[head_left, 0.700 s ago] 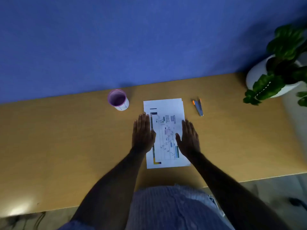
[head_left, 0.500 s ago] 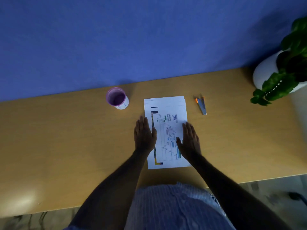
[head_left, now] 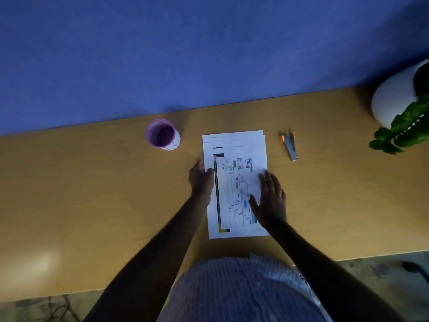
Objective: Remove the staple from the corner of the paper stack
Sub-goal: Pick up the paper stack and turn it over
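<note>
A white paper stack (head_left: 234, 145) printed with a chart lies lengthwise on the wooden desk (head_left: 92, 194) in front of me. My left hand (head_left: 201, 180) is at the stack's left edge, fingers curled beside it and thumb on top of the sheet. My right hand (head_left: 270, 198) lies flat and open on the lower right part of the top page. A grey staple remover (head_left: 290, 147) with orange tips lies on the desk to the right of the stack, apart from both hands. The staple itself is too small to make out.
A purple-rimmed cup (head_left: 162, 134) stands left of the stack near the blue wall (head_left: 209, 54). A white pot (head_left: 394, 98) with a green plant (head_left: 404, 129) sits at the desk's far right. The desk's front edge runs just before my striped shirt (head_left: 243, 291).
My left hand has gone from lying flat to curling its fingers at the paper's left edge, thumb on top. My right hand stays flat on the page. The view has shifted slightly.
</note>
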Motion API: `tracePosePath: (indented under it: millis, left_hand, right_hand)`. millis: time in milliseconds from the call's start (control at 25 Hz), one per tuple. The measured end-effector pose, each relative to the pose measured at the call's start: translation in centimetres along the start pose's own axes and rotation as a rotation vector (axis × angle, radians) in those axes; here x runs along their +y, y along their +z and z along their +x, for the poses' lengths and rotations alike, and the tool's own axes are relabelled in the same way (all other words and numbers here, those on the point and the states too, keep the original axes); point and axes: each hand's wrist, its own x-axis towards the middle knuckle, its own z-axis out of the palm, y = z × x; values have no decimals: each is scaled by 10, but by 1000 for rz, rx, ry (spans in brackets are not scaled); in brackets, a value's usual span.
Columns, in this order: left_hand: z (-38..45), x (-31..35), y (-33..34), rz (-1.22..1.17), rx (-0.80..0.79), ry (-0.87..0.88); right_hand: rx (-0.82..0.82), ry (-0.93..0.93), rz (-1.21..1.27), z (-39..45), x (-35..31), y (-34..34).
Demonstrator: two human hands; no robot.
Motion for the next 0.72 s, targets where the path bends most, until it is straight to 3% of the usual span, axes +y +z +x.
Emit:
tracePosePath:
  millis: [160,240,520,720]
  left_hand:
    - [14,5,-12,-337,-46,-228]
    - [16,2,-14,-354,-97,-231]
    - [5,1,-8,-255,-40,-197]
    - [-13,13,-17,-357,-92,-166]
  right_hand:
    - [8,-5,1,1,2,2]
    - [15,-8,-5,0,3,1]
    - [-13,14,39,3,-1,-2]
    - [-2,15,192,6,-35,-17]
